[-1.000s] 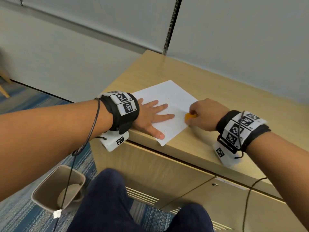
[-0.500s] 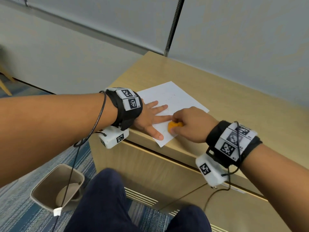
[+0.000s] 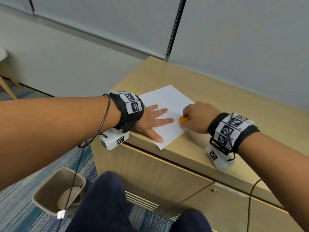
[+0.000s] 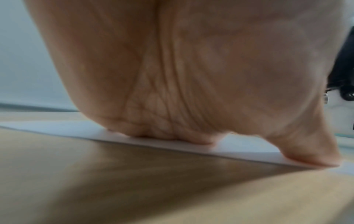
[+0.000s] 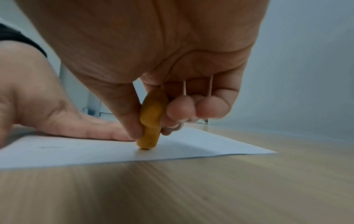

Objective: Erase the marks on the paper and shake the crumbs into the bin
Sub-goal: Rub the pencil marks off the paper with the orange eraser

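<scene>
A white sheet of paper (image 3: 168, 104) lies on the wooden cabinet top (image 3: 217, 97) near its front left corner, with faint pencil marks on it. My left hand (image 3: 155, 121) lies flat on the sheet's left part, fingers spread straight, pressing it down; the left wrist view shows the palm (image 4: 172, 75) on the paper (image 4: 76, 130). My right hand (image 3: 195, 118) pinches an orange eraser (image 3: 183, 120) between thumb and fingers. In the right wrist view the eraser (image 5: 151, 121) has its tip on the paper (image 5: 95, 151), close to my left fingertips (image 5: 107, 133).
A beige bin (image 3: 58, 191) stands on the blue carpet at the lower left, beside the cabinet and my knee. Grey partition walls rise behind the cabinet. The cabinet top extends bare to the right of the sheet. Cables hang from both wrist cameras.
My right hand has slid the eraser back to the right on the sheet after moving it left toward my left fingers. The left hand stays pressed on the paper.
</scene>
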Available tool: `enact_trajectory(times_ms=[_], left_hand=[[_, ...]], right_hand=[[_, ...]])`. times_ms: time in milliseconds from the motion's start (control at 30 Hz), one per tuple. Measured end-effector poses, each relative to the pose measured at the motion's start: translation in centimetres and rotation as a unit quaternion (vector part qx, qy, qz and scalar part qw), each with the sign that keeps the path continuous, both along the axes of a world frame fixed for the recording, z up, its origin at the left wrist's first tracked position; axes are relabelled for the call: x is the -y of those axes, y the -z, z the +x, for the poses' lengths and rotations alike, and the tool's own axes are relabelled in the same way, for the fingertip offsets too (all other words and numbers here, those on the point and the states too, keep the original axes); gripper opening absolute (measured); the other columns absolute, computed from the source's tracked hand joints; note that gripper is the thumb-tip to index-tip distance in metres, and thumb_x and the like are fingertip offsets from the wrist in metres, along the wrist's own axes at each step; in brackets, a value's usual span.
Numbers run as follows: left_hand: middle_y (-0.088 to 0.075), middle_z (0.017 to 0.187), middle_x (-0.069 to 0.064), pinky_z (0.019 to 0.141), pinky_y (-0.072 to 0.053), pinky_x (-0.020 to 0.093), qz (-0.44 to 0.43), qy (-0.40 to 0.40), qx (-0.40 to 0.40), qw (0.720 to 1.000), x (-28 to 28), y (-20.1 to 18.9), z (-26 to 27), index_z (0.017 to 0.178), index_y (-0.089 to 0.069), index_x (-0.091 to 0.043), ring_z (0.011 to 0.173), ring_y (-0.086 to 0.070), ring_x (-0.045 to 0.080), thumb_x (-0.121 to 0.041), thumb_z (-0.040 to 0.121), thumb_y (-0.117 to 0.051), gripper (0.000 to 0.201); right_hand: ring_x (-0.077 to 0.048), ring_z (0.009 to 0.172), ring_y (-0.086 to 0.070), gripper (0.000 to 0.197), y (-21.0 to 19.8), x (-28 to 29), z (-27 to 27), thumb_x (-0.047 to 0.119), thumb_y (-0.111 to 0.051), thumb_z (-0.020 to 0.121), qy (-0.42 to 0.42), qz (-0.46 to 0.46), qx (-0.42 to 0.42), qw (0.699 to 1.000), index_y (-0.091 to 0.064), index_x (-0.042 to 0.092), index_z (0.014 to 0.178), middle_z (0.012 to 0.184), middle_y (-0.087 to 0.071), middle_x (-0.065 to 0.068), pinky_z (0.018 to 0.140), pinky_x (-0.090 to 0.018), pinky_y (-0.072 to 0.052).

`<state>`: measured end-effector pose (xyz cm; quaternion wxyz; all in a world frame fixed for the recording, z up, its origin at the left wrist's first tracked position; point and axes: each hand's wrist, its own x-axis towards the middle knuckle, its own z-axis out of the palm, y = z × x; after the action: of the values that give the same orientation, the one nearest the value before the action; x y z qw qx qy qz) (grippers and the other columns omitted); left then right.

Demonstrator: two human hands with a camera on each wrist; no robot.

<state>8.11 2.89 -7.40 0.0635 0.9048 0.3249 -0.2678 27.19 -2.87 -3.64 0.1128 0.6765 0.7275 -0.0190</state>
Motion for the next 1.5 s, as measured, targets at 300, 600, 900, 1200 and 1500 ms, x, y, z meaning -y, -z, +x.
enact_trajectory(times_ms=[300, 600, 900, 1200, 1500], left_hand=[[0.034, 0.159, -0.005, 0.115, 0.006, 0.059, 0.000, 0.002, 0.007, 1.000, -0.1, 0.1, 0.0, 0.148, 0.024, -0.048, 0.149, 0.023, 0.031, -0.081, 0.084, -0.038, 0.095], [0.036, 0.158, -0.007, 0.116, 0.002, 0.064, 0.003, 0.007, 0.004, 1.000, -0.5, 0.5, -0.1, 0.146, 0.027, -0.050, 0.148, 0.024, 0.030, -0.084, 0.082, -0.036, 0.096], [0.036, 0.157, -0.007, 0.115, 0.000, 0.066, 0.005, 0.013, -0.005, 1.000, -0.4, 0.3, 0.0, 0.147, 0.025, -0.046, 0.148, 0.025, 0.028, -0.083, 0.082, -0.036, 0.096], [0.036, 0.157, -0.008, 0.115, 0.002, 0.066, -0.002, 0.005, 0.000, 1.000, -0.4, 0.2, -0.2, 0.146, 0.026, -0.050, 0.148, 0.025, 0.028, -0.083, 0.081, -0.036, 0.095], [0.035, 0.158, -0.010, 0.115, 0.005, 0.064, -0.007, 0.014, 0.009, 1.000, -0.1, 0.1, -0.5, 0.147, 0.024, -0.051, 0.148, 0.026, 0.026, -0.083, 0.083, -0.035, 0.092]], right_hand=[[-0.020, 0.084, -0.059, 0.023, 0.1, -0.2, 1.0, 0.045, -0.057, 0.092, 0.005, -0.012, -0.017, 1.000, -0.064, 0.022, 0.091, 0.090, -0.065, 0.002, 0.070, -0.032, -0.045], [-0.020, 0.085, -0.058, 0.023, 0.6, -0.2, 0.4, 0.045, -0.060, 0.092, -0.009, -0.031, -0.056, 0.998, -0.065, 0.022, 0.093, 0.088, -0.062, 0.003, 0.075, -0.034, -0.047], [-0.019, 0.078, -0.059, 0.019, 1.7, 0.7, -1.7, 0.042, -0.062, 0.090, -0.062, -0.019, -0.108, 0.992, -0.063, 0.024, 0.085, 0.080, -0.064, 0.004, 0.070, -0.034, -0.047], [-0.020, 0.069, -0.055, 0.028, 0.2, -2.1, 2.0, 0.040, -0.064, 0.095, 0.098, 0.051, -0.271, 0.956, -0.064, 0.013, 0.094, 0.080, -0.060, 0.000, 0.064, -0.033, -0.045], [-0.020, 0.054, -0.052, 0.030, 0.3, 1.4, 8.8, 0.037, -0.067, 0.095, 0.247, 0.009, -0.385, 0.889, -0.061, 0.009, 0.087, 0.071, -0.059, -0.009, 0.053, -0.030, -0.047]])
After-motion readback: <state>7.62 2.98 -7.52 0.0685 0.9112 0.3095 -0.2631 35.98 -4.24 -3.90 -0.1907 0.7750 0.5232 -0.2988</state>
